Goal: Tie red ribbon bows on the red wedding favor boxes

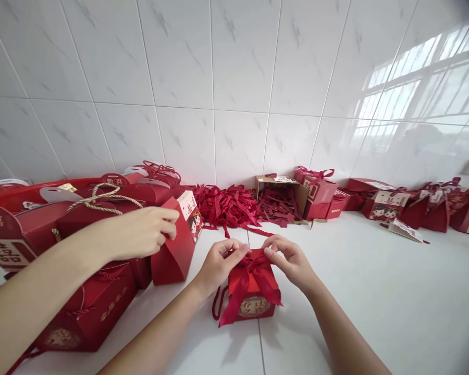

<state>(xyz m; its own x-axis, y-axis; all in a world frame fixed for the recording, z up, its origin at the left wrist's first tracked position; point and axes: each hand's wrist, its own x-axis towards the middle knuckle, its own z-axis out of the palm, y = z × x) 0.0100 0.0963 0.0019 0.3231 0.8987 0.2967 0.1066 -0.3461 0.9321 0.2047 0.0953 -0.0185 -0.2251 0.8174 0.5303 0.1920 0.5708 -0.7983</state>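
Observation:
A small red gift box with a gold round print stands on the white tiled surface in the middle. On its top is a dark red ribbon bow, its two tails hanging over the front. At the bow's left side my left hand pinches a loop between thumb and fingers. My right hand pinches the loop on the right side the same way. A red cord handle droops beside the box's left side.
Another person's hand reaches in from the left, at a red box. Several large red boxes crowd the left. Behind lie a ribbon pile and an open carton; more boxes line the wall at right.

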